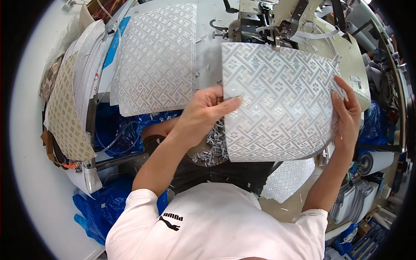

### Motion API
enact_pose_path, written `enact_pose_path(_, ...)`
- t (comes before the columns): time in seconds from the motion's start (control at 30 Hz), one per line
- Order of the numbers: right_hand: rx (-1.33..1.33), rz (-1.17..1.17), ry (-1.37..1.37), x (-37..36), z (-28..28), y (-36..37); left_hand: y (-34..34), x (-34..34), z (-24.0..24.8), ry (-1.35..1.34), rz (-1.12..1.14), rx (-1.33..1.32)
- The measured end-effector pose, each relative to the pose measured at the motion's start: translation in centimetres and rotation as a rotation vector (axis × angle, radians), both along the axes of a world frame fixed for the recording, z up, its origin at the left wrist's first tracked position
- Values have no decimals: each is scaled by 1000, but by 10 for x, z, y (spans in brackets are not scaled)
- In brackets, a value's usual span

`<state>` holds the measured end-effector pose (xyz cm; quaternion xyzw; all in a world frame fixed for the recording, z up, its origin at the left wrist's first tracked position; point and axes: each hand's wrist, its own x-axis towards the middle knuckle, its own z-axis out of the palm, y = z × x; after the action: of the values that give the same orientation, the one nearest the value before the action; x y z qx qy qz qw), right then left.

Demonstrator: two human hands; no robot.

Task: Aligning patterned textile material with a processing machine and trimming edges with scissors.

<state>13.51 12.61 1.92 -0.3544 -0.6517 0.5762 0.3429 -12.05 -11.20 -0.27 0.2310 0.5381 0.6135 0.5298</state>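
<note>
A white sheet with a silvery lattice and flower pattern [277,104] is held up in front of me, its far edge at the foot of a sewing machine [279,41]. On its left edge, my left hand [208,106] is closed, thumb on top and the other fingers behind. My right hand [349,112] grips the right edge, where the sheet bends and its lower corner curves round. To the left of it, a stack of similar patterned sheets [158,60] lies on the white table.
Beige patterned sheets [67,112] and clear plastic stand at the left. Blue plastic bags [97,208] hang below the table. Shredded offcuts [214,145] lie near my lap, and another patterned sheet [289,180] lies lower down. Rolls [375,162] and stacked material fill the right side.
</note>
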Motion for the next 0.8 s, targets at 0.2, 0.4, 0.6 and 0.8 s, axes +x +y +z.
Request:
enact_pose_path(0.2, 97, 2, -91, 64, 22, 47, 55, 44, -22, -8, -104, 161)
enact_pose_path(0.4, 793, -304, -428, 79, 64, 32, 78, 76, -19, 253, -262, 360)
enact_pose_path(0.6, 915, 530, -438, -8, 126, -48, -14, 46, 45, 881, -411, 505)
enact_pose_path(0.8, 650, 881, -269, -6, 95, -54, -89, -8, 21, 824, -389, 272)
